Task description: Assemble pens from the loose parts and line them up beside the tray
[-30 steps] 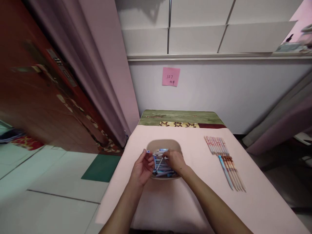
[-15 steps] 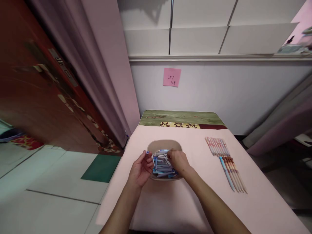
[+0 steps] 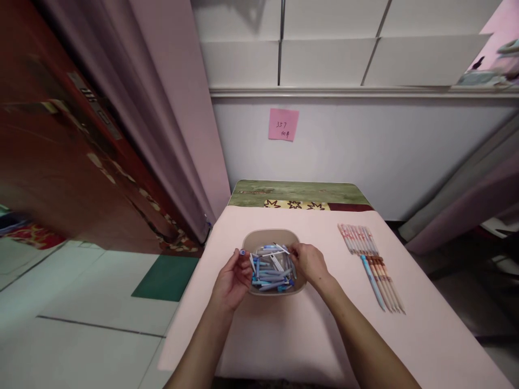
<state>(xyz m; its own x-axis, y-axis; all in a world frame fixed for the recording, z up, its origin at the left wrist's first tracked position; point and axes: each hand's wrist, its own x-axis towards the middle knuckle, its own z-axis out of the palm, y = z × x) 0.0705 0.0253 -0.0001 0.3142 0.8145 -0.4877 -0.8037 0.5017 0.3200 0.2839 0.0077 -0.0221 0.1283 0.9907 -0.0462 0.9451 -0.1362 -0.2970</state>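
Between thumb and finger of my left hand [image 3: 235,278] is a small blue pen part [image 3: 242,252], seen end-on at the left rim of a beige plastic tub [image 3: 272,235]. Loose blue, white and lilac pen parts [image 3: 271,273] lie jumbled inside the tub. My right hand [image 3: 308,263] is at the tub's right side, fingers pinched by a slim white pen part [image 3: 283,248] that slants out over the pile. The fingertips partly hide its near end.
On the pink-covered table [image 3: 324,335], a row of patterned pens [image 3: 357,239] lies at the right. Below it are several brown-topped pens [image 3: 388,284] and one light blue pen [image 3: 373,283]. A pink note [image 3: 283,125] is stuck to the wall behind.
My right hand has drawn back to the right from the middle of the pile, with a slim white pen part now showing at its fingertips. My left hand keeps its grip.
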